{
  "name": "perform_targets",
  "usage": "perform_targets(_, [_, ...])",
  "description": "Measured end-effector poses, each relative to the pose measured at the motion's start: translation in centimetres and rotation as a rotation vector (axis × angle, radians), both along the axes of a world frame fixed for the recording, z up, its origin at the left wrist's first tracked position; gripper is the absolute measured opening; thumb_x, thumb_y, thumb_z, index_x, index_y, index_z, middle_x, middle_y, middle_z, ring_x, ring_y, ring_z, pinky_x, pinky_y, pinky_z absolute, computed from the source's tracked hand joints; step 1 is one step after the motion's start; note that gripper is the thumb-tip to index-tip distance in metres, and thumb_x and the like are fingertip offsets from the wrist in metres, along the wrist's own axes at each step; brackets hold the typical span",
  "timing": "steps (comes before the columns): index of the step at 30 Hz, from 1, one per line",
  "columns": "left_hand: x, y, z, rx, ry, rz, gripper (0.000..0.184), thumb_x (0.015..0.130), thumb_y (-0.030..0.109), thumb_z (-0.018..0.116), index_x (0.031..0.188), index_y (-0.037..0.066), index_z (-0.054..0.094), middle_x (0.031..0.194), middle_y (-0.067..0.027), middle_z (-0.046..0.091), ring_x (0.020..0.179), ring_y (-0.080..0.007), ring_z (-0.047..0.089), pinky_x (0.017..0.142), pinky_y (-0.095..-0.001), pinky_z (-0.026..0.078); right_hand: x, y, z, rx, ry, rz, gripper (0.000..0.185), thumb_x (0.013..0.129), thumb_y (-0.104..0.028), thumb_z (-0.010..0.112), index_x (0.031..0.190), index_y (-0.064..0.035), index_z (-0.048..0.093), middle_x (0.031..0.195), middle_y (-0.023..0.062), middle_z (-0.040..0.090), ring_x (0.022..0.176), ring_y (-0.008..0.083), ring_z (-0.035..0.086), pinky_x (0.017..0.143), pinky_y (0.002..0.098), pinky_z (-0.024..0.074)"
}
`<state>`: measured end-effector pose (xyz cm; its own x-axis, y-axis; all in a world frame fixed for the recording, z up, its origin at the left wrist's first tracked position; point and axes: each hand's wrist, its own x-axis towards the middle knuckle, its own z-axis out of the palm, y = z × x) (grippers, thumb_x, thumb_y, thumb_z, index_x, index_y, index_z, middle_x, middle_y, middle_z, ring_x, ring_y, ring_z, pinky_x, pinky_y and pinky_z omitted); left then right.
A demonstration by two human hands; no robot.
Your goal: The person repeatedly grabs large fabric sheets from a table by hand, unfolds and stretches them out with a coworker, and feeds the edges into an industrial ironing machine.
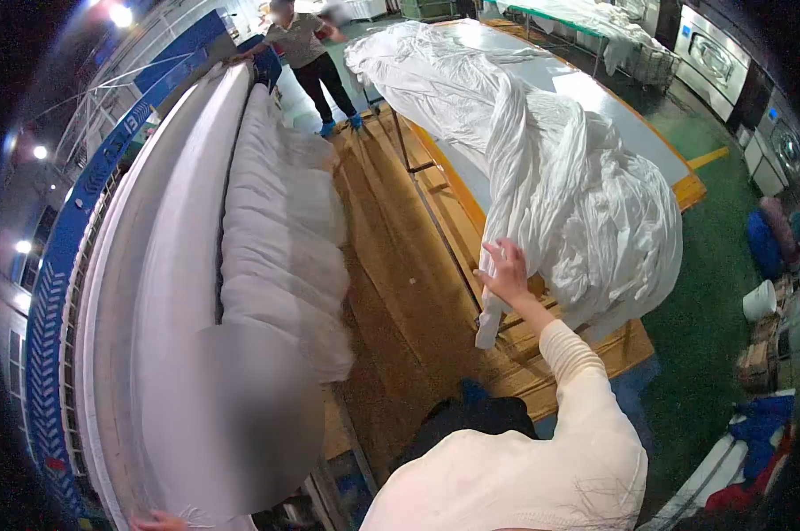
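Spreading its fingers, slightly curled, your right hand (505,273) reaches to 3 o'clock of your view, at the near edge of the white cloth (559,168), beside its narrow hanging end. The cloth lies heaped and twisted at 2 o'clock on the surface (630,124), which has an orange edge, and spills over its near end. Your left hand (159,521) is partly cut off between 7 and 8 o'clock, by the pale fabric (174,292) of the long blue-sided machine (50,292); you cannot tell how its fingers stand. Gathered white fabric (280,230) hangs along that machine toward 10 o'clock. At 11 o'clock, 1 person (302,57) stands with an arm at the machine's far end.
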<state>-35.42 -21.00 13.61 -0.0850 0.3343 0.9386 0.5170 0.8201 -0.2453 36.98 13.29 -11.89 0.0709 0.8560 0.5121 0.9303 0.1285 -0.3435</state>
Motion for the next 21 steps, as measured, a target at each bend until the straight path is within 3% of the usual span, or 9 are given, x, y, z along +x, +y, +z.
perform_targets(1, [1.1, 1.2, 0.2, -0.119, 0.063, -0.241, 0.026, 0.084, 0.013, 0.052, 0.109, 0.006, 0.053, 0.120, -0.0156, 0.051, 0.109, -0.0357, 0.048, 0.091, -0.0448, 0.038, 0.5, 0.7, 0.8, 0.038, -0.081, 0.031, 0.064, 0.065, -0.030, 0.076, 0.121, -0.0163, 0.049, 0.127, 0.0134, 0.039, 0.119, 0.0309, 0.037, 0.097, 0.0412, 0.0324])
perform_targets(5, [11.1, 10.4, -7.0, -0.160, -0.072, -0.689, 0.030, 0.092, 0.031, 0.039, 0.092, 0.009, 0.059, 0.118, -0.0175, 0.051, 0.111, -0.0359, 0.048, 0.091, -0.0498, 0.037, 1.9, 4.0, 0.1, -0.436, -0.283, -0.280, 0.063, 0.064, -0.035, 0.077, 0.119, -0.0176, 0.051, 0.127, 0.0139, 0.041, 0.120, 0.0334, 0.037, 0.097, 0.0439, 0.0331])
perform_targets(8, [23.8, 14.6, -10.9, -0.343, -0.447, -0.804, 0.008, 0.073, 0.000, 0.057, 0.079, 0.005, 0.058, 0.112, -0.0160, 0.050, 0.113, -0.0355, 0.043, 0.097, -0.0506, 0.031, 3.6, 6.9, -1.7, -0.611, -0.343, -0.265, 0.058, 0.062, -0.037, 0.078, 0.111, -0.0160, 0.055, 0.127, 0.0128, 0.042, 0.116, 0.0312, 0.041, 0.090, 0.0433, 0.0400])
perform_targets(9, [25.6, 15.1, -13.3, -0.373, -0.607, -0.892, 0.010, 0.068, -0.003, 0.058, 0.074, 0.005, 0.058, 0.114, -0.0161, 0.050, 0.113, -0.0336, 0.042, 0.098, -0.0455, 0.030, 3.9, 6.8, -2.1, -0.371, -0.378, -0.253, 0.040, 0.065, -0.028, 0.075, 0.097, -0.0138, 0.058, 0.108, 0.0098, 0.055, 0.100, 0.0281, 0.053, 0.077, 0.0421, 0.0464])
perform_targets(13, [30.9, 16.6, -20.7, -0.408, -1.002, -1.085, 0.008, 0.069, 0.002, 0.061, 0.077, 0.004, 0.059, 0.109, -0.0144, 0.052, 0.111, -0.0320, 0.043, 0.095, -0.0439, 0.033, 5.0, 8.1, 0.1, -0.207, 0.315, -0.126, 0.020, 0.068, -0.016, 0.067, 0.084, -0.0111, 0.056, 0.075, 0.0047, 0.056, 0.067, 0.0250, 0.055, 0.062, 0.0373, 0.0470])
perform_targets(15, [33.4, 18.3, -21.6, -0.495, -1.083, -1.114, 0.025, 0.071, 0.008, 0.065, 0.095, 0.004, 0.059, 0.111, -0.0148, 0.052, 0.111, -0.0328, 0.043, 0.095, -0.0437, 0.032, 3.0, 6.6, 6.1, -0.033, 0.497, 0.026, 0.014, 0.070, -0.013, 0.065, 0.079, -0.0088, 0.054, 0.064, 0.0021, 0.052, 0.054, 0.0204, 0.051, 0.056, 0.0329, 0.0460])
perform_targets(17, [35.8, 21.5, -22.4, -0.509, -1.240, -1.258, 0.060, 0.070, 0.021, 0.073, 0.120, 0.001, 0.047, 0.122, -0.0179, 0.045, 0.117, -0.0351, 0.038, 0.099, -0.0436, 0.030, 0.5, 4.9, 12.5, -0.051, 1.291, 0.222, 0.014, 0.075, -0.010, 0.064, 0.075, -0.0103, 0.049, 0.065, -0.0034, 0.048, 0.056, 0.0086, 0.047, 0.049, 0.0230, 0.0400])
perform_targets(18, [37.5, 23.2, -21.5, -0.551, -1.214, -1.308, 0.075, 0.068, 0.026, 0.075, 0.127, 0.000, 0.037, 0.127, -0.0194, 0.040, 0.120, -0.0355, 0.035, 0.101, -0.0433, 0.028, -0.4, 4.2, 14.8, 0.045, 1.414, 0.389, 0.016, 0.079, -0.008, 0.061, 0.073, -0.0124, 0.047, 0.066, -0.0059, 0.044, 0.058, 0.0021, 0.044, 0.046, 0.0191, 0.0352])
perform_targets(21, [43.4, 28.9, -17.4, -0.539, -1.146, -1.522, 0.102, 0.063, 0.037, 0.079, 0.136, -0.003, 0.021, 0.137, -0.0220, 0.029, 0.128, -0.0342, 0.027, 0.106, -0.0413, 0.024, -4.3, 0.4, 19.5, 0.150, 1.627, 0.679, 0.024, 0.082, -0.018, 0.067, 0.096, -0.0078, 0.051, 0.075, -0.0032, 0.051, 0.062, 0.0044, 0.048, 0.048, 0.0203, 0.0397])
